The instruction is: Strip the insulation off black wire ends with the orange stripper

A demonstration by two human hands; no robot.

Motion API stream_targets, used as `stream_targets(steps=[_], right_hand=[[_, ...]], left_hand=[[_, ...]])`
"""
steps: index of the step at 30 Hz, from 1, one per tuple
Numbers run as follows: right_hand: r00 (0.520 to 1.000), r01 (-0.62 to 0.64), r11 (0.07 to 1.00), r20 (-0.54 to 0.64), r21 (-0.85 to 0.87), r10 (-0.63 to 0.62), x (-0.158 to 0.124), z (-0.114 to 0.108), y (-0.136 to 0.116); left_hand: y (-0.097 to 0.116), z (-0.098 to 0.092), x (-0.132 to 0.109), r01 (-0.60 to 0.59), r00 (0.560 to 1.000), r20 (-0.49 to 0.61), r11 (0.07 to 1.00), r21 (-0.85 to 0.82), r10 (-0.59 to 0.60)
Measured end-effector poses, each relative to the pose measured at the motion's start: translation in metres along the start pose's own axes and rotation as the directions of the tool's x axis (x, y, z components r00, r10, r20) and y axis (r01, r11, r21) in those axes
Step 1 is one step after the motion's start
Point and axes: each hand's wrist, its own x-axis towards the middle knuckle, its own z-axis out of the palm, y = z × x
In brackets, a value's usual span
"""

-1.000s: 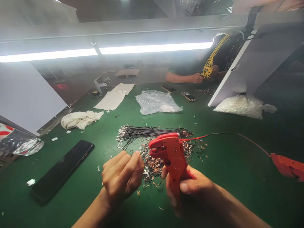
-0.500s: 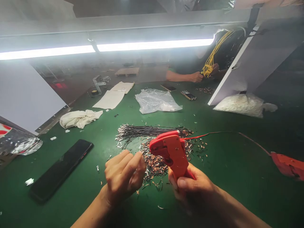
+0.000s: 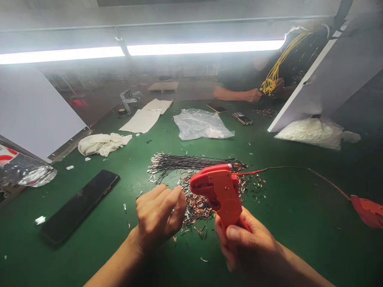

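My right hand (image 3: 251, 235) is wrapped round the handle of a red wire stripper (image 3: 223, 189), whose jaws point left. A thin red cord (image 3: 275, 168) runs from behind its head to the right. Just left of the jaws, my left hand (image 3: 161, 211) is closed with thumb and forefinger together; anything pinched there is too small or hidden. Beneath and behind the stripper lies a heap of wire offcuts (image 3: 199, 207), black and copper-coloured. Beyond the heap is a bundle of black wires (image 3: 185, 161), with silvery terminals at the left ends.
A dark phone (image 3: 80, 207) and a white cloth (image 3: 103, 144) lie at left. Farther back are paper sheets (image 3: 142, 121), a clear plastic bag (image 3: 200, 124) and a filled bag (image 3: 311, 130). Another red tool (image 3: 368, 209) lies right. Across the table, a person's hands hold yellow wires (image 3: 272, 81).
The camera view has shifted slightly, so the whole table appears moved to the right. Both hands keep nearly the same pose, the right one still gripping the wire stripper.
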Motion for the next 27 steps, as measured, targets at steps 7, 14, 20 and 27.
stream_targets(steps=[7, 14, 20, 27], right_hand=[[0.996, -0.023, 0.999, -0.084, 0.045, 0.026, -0.003, 0.004, 0.004], [0.963, -0.138, 0.989, -0.227, 0.049, 0.146, -0.003, 0.015, 0.0], [0.941, -0.193, 0.98, -0.277, 0.038, 0.196, -0.001, 0.021, -0.004], [0.995, -0.024, 0.989, -0.092, 0.149, 0.038, 0.0, 0.011, 0.001]], left_hand=[[-0.001, 0.0, -0.001, 0.066, 0.997, 0.047, 0.993, -0.097, -0.062], [-0.003, 0.002, -0.003, 0.12, 0.991, 0.065, 0.989, -0.085, -0.115], [-0.003, 0.003, 0.0, 0.125, 0.986, 0.118, 0.991, -0.041, -0.119], [-0.004, 0.007, -0.002, 0.14, 0.987, 0.092, 0.989, -0.056, -0.135]])
